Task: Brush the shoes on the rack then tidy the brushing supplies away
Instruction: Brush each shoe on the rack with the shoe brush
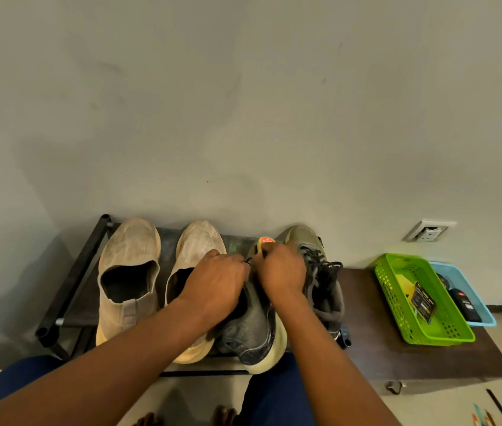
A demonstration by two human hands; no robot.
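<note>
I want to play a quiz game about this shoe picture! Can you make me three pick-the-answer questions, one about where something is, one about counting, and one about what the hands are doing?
1. Where is the green basket?
A. right of the shoe rack
B. left of it
C. under it

2. How many shoes are on the rack?
A. two
B. four
C. six

3. What are the hands doing?
A. resting on knees
B. both working at the grey shoe's laces
C. holding a basket

Answers: 1 A, it sits on the brown mat at right. 2 B, two beige, two grey. 3 B, left hand and right hand meet at the laces.
</note>
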